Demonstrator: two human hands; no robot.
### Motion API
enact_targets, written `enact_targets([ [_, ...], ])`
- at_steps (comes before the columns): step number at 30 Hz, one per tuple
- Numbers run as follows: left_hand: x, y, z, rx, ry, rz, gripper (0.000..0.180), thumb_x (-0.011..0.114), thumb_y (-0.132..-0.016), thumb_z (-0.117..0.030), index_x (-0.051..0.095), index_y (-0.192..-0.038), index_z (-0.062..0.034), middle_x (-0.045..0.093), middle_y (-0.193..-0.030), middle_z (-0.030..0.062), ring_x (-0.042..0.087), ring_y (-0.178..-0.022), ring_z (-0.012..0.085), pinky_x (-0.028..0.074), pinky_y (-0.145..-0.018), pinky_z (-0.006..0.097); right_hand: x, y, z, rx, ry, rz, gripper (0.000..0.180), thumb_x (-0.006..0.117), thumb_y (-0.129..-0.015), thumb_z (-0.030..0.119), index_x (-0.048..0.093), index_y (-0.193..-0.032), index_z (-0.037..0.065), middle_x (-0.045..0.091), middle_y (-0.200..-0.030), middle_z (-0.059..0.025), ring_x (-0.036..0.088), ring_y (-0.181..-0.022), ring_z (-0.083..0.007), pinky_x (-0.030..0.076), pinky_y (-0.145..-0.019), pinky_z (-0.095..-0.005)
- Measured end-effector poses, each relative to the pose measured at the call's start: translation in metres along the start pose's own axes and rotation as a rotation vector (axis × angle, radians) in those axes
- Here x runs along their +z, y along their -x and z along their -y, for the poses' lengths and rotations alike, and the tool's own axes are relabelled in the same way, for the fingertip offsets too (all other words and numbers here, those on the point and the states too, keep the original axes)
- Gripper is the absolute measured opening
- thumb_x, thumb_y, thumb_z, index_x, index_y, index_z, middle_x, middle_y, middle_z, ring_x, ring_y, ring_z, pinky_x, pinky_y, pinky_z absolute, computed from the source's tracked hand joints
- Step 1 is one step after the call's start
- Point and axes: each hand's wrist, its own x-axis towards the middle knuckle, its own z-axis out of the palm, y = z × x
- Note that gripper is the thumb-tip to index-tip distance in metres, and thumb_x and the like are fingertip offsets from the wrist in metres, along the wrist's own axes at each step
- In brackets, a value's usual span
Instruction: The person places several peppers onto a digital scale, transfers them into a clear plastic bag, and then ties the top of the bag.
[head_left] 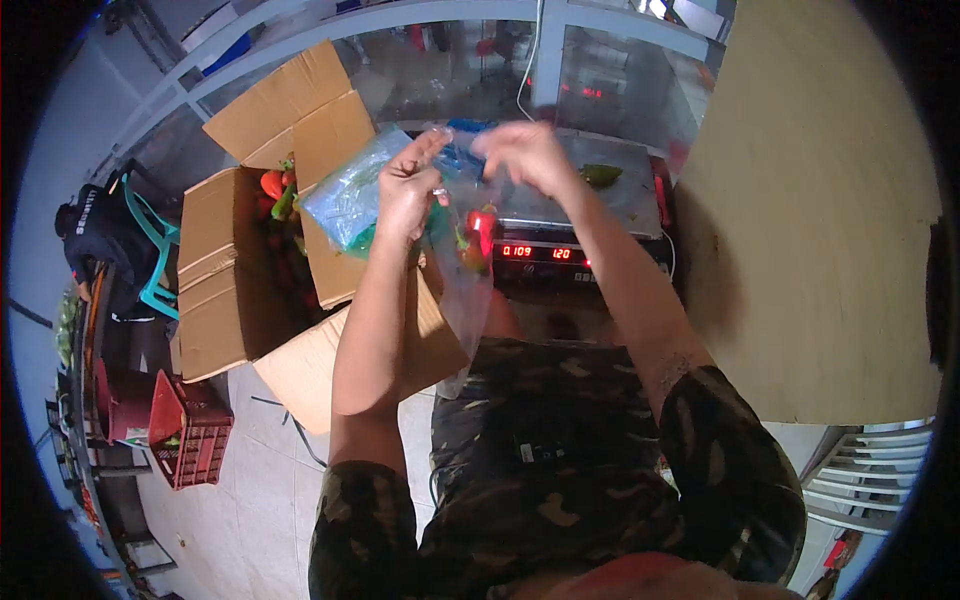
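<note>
My left hand (405, 195) is closed on the top of a clear plastic bag (468, 315), which hangs down in front of me. Inside the bag show a red pepper (481, 221) and another reddish-green pepper below it. Close to the bag's top, my right hand (528, 158) is lifted over the scale; motion smears its fingers, so its grip is unclear. A digital scale (545, 212) with lit red digits stands behind the bag. On its metal plate lies a green pepper (600, 176).
At the left, an open cardboard box (215, 270) holds red and green peppers. Blue and clear plastic bags (350, 195) lie over its flap. A red crate (190, 430) and a teal chair (150, 240) stand farther left. A pale wooden panel (810, 220) rises at the right.
</note>
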Motion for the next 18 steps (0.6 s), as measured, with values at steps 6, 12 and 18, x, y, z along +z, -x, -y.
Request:
enact_targets([
  [6,0.006,-0.009,0.012,0.213,-0.283,0.05,0.052,0.044,-0.062,0.012,0.054,-0.112,0.0032,0.057,-0.112,0.0106,0.054,-0.101,0.0141,0.044,-0.075,0.02,-0.08,-0.024,-0.121,-0.163,1.144,0.03,0.037,0.059,-0.076,0.015,0.056,-0.113,0.016,0.06,-0.101,-0.0137,0.06,-0.087,-0.0239,0.047,-0.075,-0.0338],
  [12,-0.002,-0.004,0.009,0.157,-0.25,-0.012,0.042,0.047,-0.075,0.008,0.052,-0.116,0.0006,0.056,-0.115,0.0082,0.054,-0.083,0.0074,0.043,-0.066,0.018,-0.069,-0.018,-0.116,-0.068,1.386,0.107,0.048,0.066,-0.068,0.016,0.055,-0.114,0.022,0.057,-0.106,-0.0146,0.052,-0.104,-0.03,0.044,-0.085,-0.0368],
  [18,0.003,-0.007,0.009,0.067,-0.189,-0.112,0.031,0.051,-0.087,-0.009,0.052,-0.116,-0.0018,0.06,-0.101,0.0027,0.044,-0.059,0.0029,0.036,-0.051,0.018,-0.07,-0.028,-0.112,-0.051,1.22,0.255,0.056,0.066,-0.056,0.011,0.058,-0.111,0.019,0.059,-0.102,-0.0144,0.054,-0.099,-0.032,0.045,-0.082,-0.0377],
])
